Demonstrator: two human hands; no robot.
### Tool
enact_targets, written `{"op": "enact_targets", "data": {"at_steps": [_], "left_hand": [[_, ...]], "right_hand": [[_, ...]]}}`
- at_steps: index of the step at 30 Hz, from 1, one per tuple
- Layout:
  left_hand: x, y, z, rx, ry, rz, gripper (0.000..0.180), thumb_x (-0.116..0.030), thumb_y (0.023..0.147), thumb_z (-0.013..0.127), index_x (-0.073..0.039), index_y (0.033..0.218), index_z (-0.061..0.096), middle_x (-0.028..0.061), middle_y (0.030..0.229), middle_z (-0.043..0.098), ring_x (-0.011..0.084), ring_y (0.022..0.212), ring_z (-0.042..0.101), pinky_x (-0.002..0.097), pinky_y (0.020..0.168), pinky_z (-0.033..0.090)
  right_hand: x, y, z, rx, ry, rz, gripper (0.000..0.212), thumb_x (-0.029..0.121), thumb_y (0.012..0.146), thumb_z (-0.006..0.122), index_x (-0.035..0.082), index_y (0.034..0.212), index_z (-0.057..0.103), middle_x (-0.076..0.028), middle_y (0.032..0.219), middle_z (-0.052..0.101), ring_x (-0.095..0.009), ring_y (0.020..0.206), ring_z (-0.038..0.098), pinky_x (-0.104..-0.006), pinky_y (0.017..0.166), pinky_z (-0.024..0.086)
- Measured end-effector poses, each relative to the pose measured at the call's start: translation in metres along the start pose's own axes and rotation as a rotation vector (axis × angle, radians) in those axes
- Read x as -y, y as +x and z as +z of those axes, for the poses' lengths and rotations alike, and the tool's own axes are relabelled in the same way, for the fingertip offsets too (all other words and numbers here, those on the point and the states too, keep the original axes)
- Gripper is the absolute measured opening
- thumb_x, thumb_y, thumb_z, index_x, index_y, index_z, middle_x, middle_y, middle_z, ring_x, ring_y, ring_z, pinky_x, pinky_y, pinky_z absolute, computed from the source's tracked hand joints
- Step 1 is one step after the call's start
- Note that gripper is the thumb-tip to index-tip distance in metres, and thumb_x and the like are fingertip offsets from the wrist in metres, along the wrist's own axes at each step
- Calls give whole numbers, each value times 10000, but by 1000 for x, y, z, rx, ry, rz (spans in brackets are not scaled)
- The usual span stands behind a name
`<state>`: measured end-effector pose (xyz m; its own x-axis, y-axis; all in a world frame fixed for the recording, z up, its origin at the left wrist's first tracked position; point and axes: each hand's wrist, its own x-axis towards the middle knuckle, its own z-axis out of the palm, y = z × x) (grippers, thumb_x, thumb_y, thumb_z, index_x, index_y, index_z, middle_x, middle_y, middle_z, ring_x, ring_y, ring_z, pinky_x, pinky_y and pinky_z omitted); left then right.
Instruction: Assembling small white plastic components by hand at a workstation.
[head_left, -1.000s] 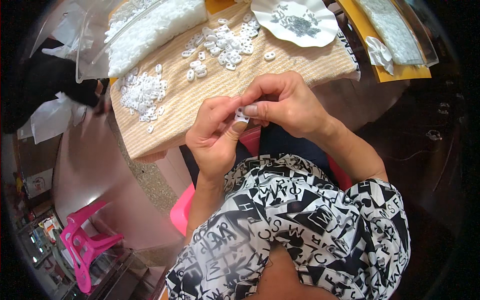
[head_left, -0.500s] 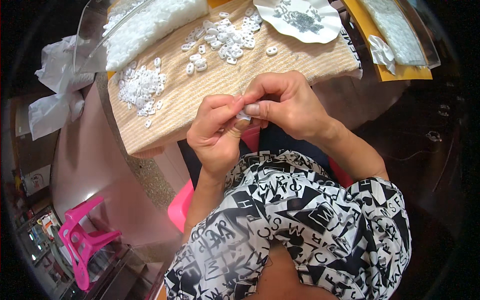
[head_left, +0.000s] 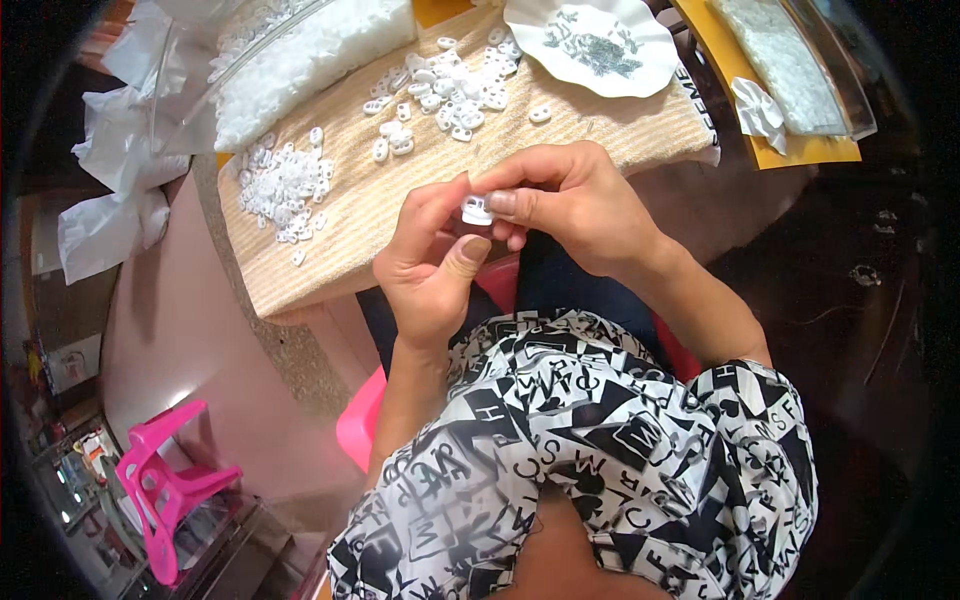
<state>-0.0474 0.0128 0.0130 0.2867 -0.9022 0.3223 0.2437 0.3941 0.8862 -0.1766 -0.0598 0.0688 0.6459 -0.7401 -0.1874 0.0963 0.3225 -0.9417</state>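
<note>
A small white two-hole cord lock (head_left: 476,212) is pinched between the thumb and forefinger of my right hand (head_left: 560,205), just past the table's near edge. My left hand (head_left: 428,255) is close beside it, its thumb apart from the forefinger and the fingers open around the piece. Whether a left fingertip touches its back is hidden. Beyond my hands, loose white two-hole pieces (head_left: 450,88) are spread on the striped cloth (head_left: 370,200). A heap of smaller white parts (head_left: 285,190) lies to the left. The white wavy-rimmed dish (head_left: 655,55) holds a pile of tiny grey springs (head_left: 605,55).
A clear bin (head_left: 185,110) full of white parts stands at the far left, and a second clear bin (head_left: 790,80) sits on a yellow board (head_left: 790,155) at the right. White plastic bags (head_left: 105,225) hang at the left. A pink stool (head_left: 165,480) is on the floor.
My left thumb has come down and away from the cord lock, so the piece now shows. My right hand keeps its pinch on it. The view has shifted slightly.
</note>
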Motion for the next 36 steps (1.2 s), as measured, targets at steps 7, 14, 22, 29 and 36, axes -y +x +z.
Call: {"op": "enact_targets", "data": {"at_steps": [7,14,22,29,36], "left_hand": [[2,0,-4,-35,-230,-113,312,-26,781,591,57,1075,524,102,1002,517,152,837,538,239,718,445],[4,3,-8,-21,-205,-66,255,-26,778,594,38,1022,561,106,996,518,160,862,522,247,735,439],[8,0,-7,-10,-227,-50,252,-38,777,599,36,1016,563,102,986,520,156,860,515,247,752,423],[7,1,-10,15,-450,-225,316,-111,843,516,44,1117,486,153,1027,540,226,903,549,328,750,485],[8,5,-12,31,-485,-231,331,-143,868,468,65,1126,464,167,1028,548,245,903,554,364,761,485]], "right_hand": [[2,-1,2,4,-20,-29,124,23,805,545,-28,899,606,-46,705,590,-67,569,523,-190,489,443],[1,1,3,12,-71,-11,124,22,793,555,-20,896,611,-44,704,597,-68,559,523,-189,476,439],[-3,-4,3,5,-100,-26,121,17,789,555,-22,888,613,-43,698,596,-69,555,522,-192,474,437],[-2,-1,1,-4,-109,-31,127,17,792,550,-26,898,603,-46,705,594,-72,564,525,-196,473,438],[-3,2,0,0,-73,-27,132,12,794,542,-39,906,590,-56,711,594,-80,566,528,-202,479,444]]}}
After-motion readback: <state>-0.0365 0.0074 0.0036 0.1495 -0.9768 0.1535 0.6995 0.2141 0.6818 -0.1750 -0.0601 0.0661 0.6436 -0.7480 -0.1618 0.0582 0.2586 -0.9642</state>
